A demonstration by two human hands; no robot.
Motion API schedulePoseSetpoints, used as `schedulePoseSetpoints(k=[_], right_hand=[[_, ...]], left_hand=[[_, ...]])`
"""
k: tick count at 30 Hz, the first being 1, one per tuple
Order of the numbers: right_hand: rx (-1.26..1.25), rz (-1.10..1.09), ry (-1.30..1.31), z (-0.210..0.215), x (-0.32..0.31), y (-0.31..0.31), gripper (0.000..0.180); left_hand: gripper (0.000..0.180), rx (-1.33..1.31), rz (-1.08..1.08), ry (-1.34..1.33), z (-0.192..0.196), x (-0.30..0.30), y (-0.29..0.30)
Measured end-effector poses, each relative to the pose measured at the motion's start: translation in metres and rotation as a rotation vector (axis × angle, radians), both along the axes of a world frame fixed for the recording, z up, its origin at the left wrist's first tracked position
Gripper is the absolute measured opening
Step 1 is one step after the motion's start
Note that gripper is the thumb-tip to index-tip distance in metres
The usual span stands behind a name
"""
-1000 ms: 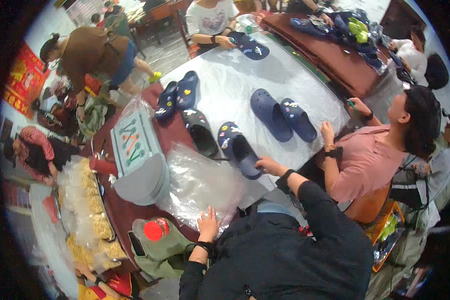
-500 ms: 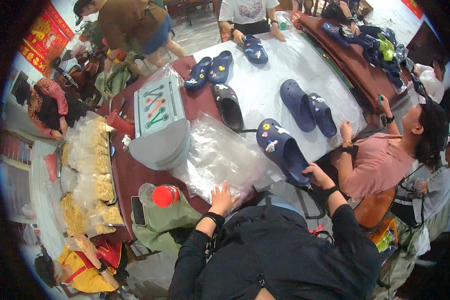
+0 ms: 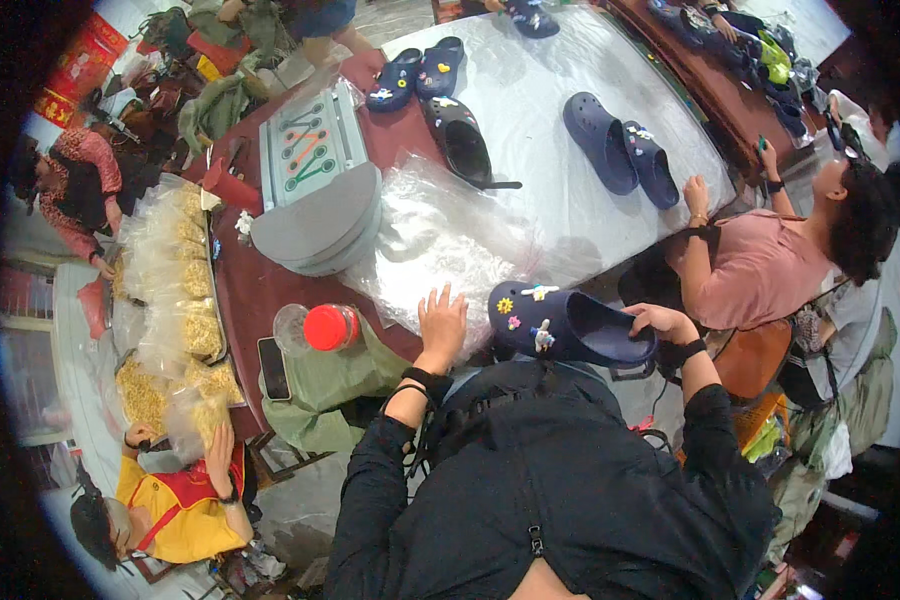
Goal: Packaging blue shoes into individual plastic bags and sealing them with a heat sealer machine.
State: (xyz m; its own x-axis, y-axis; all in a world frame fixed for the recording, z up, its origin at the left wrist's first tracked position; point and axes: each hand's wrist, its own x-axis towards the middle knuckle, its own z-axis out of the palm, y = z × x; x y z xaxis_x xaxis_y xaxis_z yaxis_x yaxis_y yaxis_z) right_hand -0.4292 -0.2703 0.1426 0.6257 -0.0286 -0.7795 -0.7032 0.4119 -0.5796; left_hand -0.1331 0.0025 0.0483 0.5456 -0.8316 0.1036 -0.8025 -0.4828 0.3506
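My right hand (image 3: 665, 326) grips a navy clog (image 3: 566, 312) by its heel end, close in front of my body. Flower charms and white figure charms sit on the clog's toe, which points left. On a stack of clear plastic bags (image 3: 420, 230) rests my left hand (image 3: 443, 325), fingers spread and holding nothing. Farther off stands a black clog (image 3: 460, 140) with charms. Beyond it is a pair of navy clogs (image 3: 395, 78) with charms. Two more navy clogs (image 3: 600, 150) lie to the right on the white-covered table (image 3: 530, 110).
Left of the bags is a grey case (image 3: 315, 215) with coloured markings. A red-lidded jar (image 3: 328, 327) and a phone (image 3: 273, 368) lie on green cloth (image 3: 340, 385). Bags of small yellow pieces (image 3: 198, 325) line the left. A person in pink (image 3: 755, 260) sits at right; others work around.
My right hand has brought the navy clog nearer my body and turned it more sideways, toe to the left. My left hand stays on the bags. The view has tilted downward.
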Motion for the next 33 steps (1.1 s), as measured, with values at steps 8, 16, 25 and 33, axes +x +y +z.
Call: schedulePoseSetpoints(k=[8, 16, 25, 33], right_hand=[[-0.033, 0.013, -0.037, 0.001, 0.001, 0.018, 0.045], [0.005, -0.002, 0.005, 0.028, 0.020, 0.026, 0.043], [-0.228, 0.002, -0.219, -0.016, 0.057, 0.058, 0.051], [-0.620, 0.076, -0.314, -0.033, 0.084, 0.074, 0.048]], left_hand=[[0.037, -0.407, 0.294, 0.660, 0.042, 0.012, -0.009], [0.038, -0.460, 0.038, 0.540, 0.044, 0.016, -0.013], [0.039, -0.236, -0.122, 0.309, 0.050, 0.008, -0.011], [0.043, -0.249, -0.112, 0.139, 0.062, 0.008, -0.009]])
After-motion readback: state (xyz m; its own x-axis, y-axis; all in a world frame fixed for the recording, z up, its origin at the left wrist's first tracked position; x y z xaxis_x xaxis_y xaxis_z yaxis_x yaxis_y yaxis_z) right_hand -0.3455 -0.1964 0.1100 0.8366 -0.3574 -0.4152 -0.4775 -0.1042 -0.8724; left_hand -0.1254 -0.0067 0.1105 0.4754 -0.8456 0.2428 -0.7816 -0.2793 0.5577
